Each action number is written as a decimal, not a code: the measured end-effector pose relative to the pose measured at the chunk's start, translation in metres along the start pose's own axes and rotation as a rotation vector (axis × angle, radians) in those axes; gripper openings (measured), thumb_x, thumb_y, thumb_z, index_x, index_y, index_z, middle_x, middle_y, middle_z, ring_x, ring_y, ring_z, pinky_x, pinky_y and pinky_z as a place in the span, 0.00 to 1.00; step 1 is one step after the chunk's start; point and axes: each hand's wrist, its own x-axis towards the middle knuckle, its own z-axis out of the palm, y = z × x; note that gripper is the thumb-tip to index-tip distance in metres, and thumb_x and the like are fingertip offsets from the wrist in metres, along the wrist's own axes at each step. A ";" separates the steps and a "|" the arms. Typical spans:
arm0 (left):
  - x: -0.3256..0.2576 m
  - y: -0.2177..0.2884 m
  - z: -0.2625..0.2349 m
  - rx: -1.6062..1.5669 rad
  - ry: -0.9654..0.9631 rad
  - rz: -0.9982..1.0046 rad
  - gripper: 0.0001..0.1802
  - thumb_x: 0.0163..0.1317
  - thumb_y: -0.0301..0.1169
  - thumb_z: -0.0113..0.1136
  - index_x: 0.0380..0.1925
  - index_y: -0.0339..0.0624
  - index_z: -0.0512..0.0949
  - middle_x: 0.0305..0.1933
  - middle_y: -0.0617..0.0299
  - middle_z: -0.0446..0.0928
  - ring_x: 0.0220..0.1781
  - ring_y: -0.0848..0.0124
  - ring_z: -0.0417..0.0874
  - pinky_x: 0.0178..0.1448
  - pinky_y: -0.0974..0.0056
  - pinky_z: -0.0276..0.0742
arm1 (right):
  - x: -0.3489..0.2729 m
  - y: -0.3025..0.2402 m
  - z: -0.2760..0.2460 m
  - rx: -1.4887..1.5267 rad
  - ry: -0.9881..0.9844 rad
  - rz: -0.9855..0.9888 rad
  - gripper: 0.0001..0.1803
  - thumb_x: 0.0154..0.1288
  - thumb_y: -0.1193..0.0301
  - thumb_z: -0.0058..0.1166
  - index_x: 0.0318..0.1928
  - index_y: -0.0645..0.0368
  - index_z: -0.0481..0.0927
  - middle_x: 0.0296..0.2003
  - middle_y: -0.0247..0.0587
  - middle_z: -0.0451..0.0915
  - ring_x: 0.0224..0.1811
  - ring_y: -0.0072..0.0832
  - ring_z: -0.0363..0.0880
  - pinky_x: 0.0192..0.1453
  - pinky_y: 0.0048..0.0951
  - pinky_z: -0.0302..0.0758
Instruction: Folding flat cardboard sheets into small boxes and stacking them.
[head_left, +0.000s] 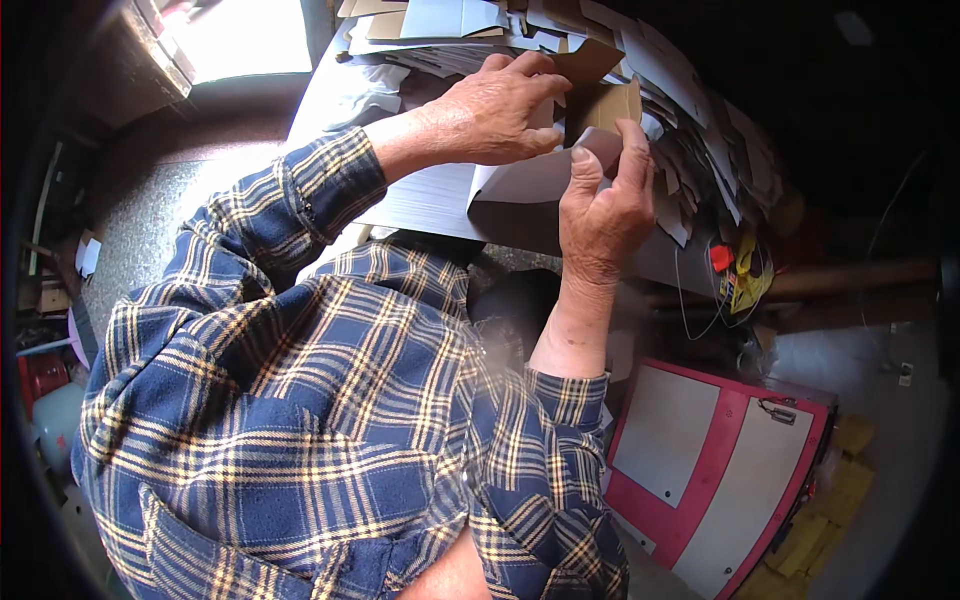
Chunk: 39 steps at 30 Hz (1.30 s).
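Observation:
A small folding carton [530, 180], white outside and brown inside, stands partly opened out over the table between my hands. Its brown flaps [612, 104] stick up on the far side. My left hand [500, 112] reaches over from the left, fingers bent round the carton's far left edge and thumb near its opening. On the near right side, my right hand [608, 210] grips the carton's edge with thumb and fingers. The left fingertips are partly hidden behind the cardboard.
Flat cardboard blanks [690, 120] are heaped along the back and right of the grey table [425, 200]. A crumpled white plastic bag [370, 92] lies at its left. Yellow and red plastic [740, 275] hangs by the right edge, above a pink and grey cabinet [665, 430].

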 end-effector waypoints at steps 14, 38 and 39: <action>-0.003 -0.020 -0.003 0.052 0.298 0.156 0.31 0.58 0.39 0.58 0.61 0.41 0.65 0.58 0.50 0.71 0.61 0.54 0.70 0.65 0.49 0.65 | -0.003 0.013 0.020 0.013 -0.152 0.026 0.19 0.64 0.58 0.55 0.51 0.53 0.79 0.27 0.53 0.80 0.32 0.50 0.81 0.36 0.46 0.76; 0.022 -0.033 -0.014 -0.085 0.207 0.289 0.08 0.62 0.23 0.59 0.41 0.43 0.78 0.43 0.59 0.76 0.49 0.62 0.81 0.52 0.61 0.80 | 0.002 0.015 0.022 0.138 -0.217 0.047 0.15 0.62 0.63 0.54 0.47 0.54 0.83 0.27 0.54 0.80 0.31 0.49 0.80 0.37 0.45 0.76; 0.018 -0.037 -0.014 -0.092 0.149 0.252 0.09 0.62 0.25 0.60 0.42 0.44 0.78 0.46 0.58 0.76 0.51 0.61 0.79 0.54 0.59 0.79 | 0.001 0.016 0.027 0.147 -0.231 0.042 0.15 0.62 0.63 0.54 0.47 0.54 0.83 0.27 0.54 0.80 0.31 0.49 0.80 0.37 0.45 0.76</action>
